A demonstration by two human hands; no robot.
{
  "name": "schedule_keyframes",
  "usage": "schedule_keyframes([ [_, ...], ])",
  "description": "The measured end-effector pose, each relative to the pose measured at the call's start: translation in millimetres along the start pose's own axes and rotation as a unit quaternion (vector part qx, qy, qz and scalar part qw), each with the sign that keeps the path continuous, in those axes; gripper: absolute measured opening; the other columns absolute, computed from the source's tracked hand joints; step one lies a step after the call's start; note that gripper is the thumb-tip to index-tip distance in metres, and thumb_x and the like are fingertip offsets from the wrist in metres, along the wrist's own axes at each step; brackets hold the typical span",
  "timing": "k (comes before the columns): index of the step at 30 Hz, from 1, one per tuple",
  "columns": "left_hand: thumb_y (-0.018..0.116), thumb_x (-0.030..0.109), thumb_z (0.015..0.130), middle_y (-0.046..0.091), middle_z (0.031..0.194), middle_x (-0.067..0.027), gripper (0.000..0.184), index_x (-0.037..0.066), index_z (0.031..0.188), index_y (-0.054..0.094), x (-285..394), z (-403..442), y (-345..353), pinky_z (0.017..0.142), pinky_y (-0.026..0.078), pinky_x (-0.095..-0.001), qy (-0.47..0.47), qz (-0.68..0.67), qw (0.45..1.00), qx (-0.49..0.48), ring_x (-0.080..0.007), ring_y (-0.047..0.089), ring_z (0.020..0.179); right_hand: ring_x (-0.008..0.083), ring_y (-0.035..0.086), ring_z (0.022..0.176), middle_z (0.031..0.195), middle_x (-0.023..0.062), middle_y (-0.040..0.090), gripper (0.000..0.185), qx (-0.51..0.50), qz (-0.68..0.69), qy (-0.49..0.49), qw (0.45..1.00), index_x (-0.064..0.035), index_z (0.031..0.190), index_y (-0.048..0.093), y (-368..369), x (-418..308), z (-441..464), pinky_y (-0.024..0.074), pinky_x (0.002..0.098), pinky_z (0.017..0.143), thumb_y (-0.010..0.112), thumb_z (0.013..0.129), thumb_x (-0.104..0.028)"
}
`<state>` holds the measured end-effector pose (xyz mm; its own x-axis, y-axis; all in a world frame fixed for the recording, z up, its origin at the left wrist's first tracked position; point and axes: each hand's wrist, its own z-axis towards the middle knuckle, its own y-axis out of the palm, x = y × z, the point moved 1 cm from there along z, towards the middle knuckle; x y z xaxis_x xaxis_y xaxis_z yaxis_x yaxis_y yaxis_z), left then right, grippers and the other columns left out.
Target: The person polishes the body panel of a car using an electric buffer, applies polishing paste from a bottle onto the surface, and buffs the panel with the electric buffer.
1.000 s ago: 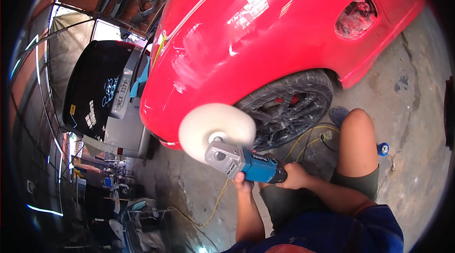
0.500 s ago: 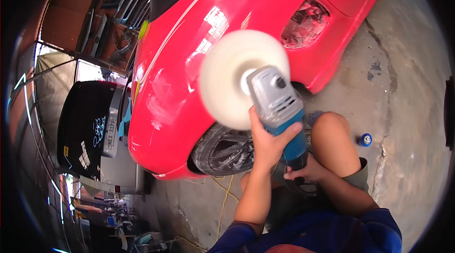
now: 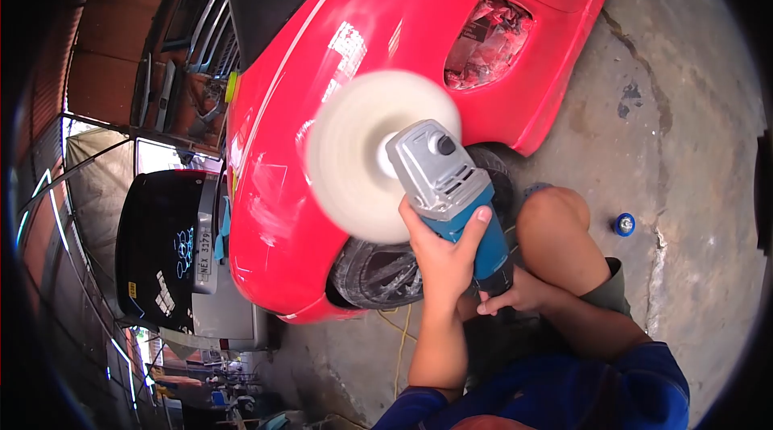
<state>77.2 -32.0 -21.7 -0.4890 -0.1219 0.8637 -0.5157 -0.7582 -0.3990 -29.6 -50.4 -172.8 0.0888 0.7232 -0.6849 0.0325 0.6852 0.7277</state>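
Note:
My left hand (image 3: pixel 441 251) is wrapped round the front body of a blue and grey power polisher (image 3: pixel 439 168), with the thumb along its near side. At the dark rear end of the tool, my right hand (image 3: pixel 515 293) closes round the grip, partly hidden by it. The polisher carries a large round white buffing pad (image 3: pixel 346 164), blurred as if spinning. This pad lies over the glossy red car fender (image 3: pixel 270 148), above the wheel (image 3: pixel 374 277). Whether its whole face touches the paint I cannot tell.
A dusty opening (image 3: pixel 487 43) sits in the red bumper. On the concrete floor (image 3: pixel 596 132) stands a small blue-rimmed can (image 3: pixel 624 225). Yellow cord (image 3: pixel 403 341) lies below the wheel. Another vehicle (image 3: pixel 161 245) is parked at left; my bent knee (image 3: pixel 555 229) is close to the tool.
The view has shifted a little, so the car sits further left. Polisher and pad have moved left and slightly down in the picture. Both hands keep their hold.

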Motion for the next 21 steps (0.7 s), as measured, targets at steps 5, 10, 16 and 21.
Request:
schedule_keyframes([
  [5,0.09,0.02,0.085,0.062,0.13,-0.0206,0.087,-0.004,0.147,0.035,1,-14,-27,0.105,0.049,-0.0405,0.001,-0.02,0.999,0.038,-0.0263,0.063,0.119,0.0128,0.065,0.066,0.076,0.0023,0.065,0.025,-0.034,-0.014,0.004,0.999,-0.0063,0.089,0.063,14,4,7,0.0519,0.0301,0.062,0.086,0.08,-0.001],
  [10,0.087,0.015,0.087,0.061,0.131,-0.0193,0.08,-0.003,0.146,0.035,0,-26,-51,0.106,0.049,-0.04,0.008,-0.062,0.996,0.064,-0.0246,0.063,0.118,0.0113,0.064,0.066,0.078,0.0016,0.066,0.027,-0.054,-0.052,0.014,0.997,-0.0053,0.092,0.064,23,19,16,0.0512,0.0304,0.063,0.088,0.08,-0.002],
  [16,0.085,0.015,0.087,0.061,0.132,-0.0181,0.079,-0.002,0.147,0.037,-7,-38,-80,0.106,0.049,-0.0393,0.012,-0.098,0.991,0.09,-0.0244,0.063,0.118,0.01,0.063,0.067,0.078,0.0006,0.065,0.03,-0.053,-0.094,0.039,0.993,-0.0043,0.094,0.064,40,23,22,0.0512,0.0303,0.064,0.09,0.079,-0.005],
  [21,0.085,0.015,0.085,0.06,0.134,-0.0179,0.088,-0.003,0.154,0.034,-21,-50,-106,0.108,0.047,-0.04,0.0,-0.132,0.985,0.111,-0.0249,0.061,0.121,0.0097,0.063,0.068,0.081,0.0009,0.067,0.029,-0.046,-0.114,0.041,0.992,-0.0037,0.097,0.066,50,40,30,0.0518,0.0307,0.065,0.09,0.08,-0.006],
])
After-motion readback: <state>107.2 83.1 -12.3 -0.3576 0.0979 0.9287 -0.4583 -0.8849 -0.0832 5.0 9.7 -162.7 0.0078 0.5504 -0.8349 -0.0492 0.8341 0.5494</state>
